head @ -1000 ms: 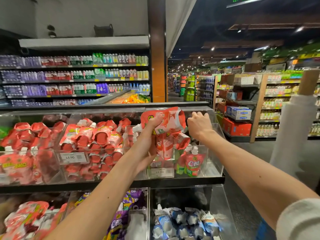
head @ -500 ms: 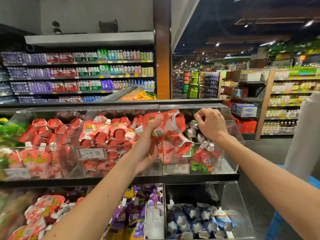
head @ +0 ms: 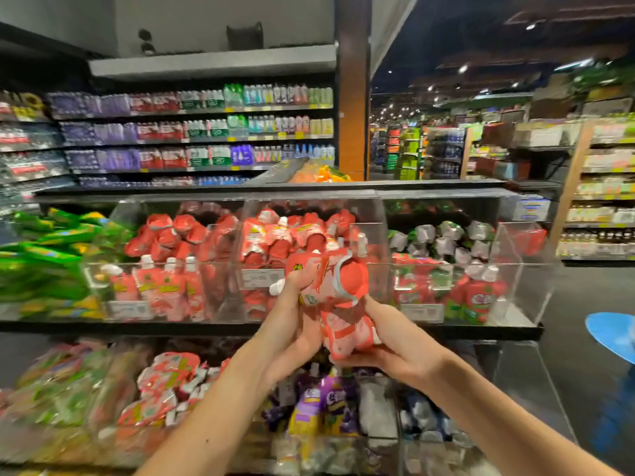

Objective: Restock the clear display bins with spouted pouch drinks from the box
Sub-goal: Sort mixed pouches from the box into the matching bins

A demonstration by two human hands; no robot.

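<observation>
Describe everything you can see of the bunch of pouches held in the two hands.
The bunch of pouches is pink-red, soft and glossy, with white print and a white cap poking out left. They lie crumpled at odd angles, before the clear bins. The left hand grips the upper ones; the right hand holds the lowest.

Both hands — left hand (head: 292,324), right hand (head: 395,355) — grip red pouches (head: 338,304) before clear bins (head: 446,269).

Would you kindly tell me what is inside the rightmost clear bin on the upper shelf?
Red-and-green spouted pouches stand at the front of the rightmost bin, with more piled behind, silver bottoms showing. The pile's lower layers are covered by the front row and price label.
</observation>
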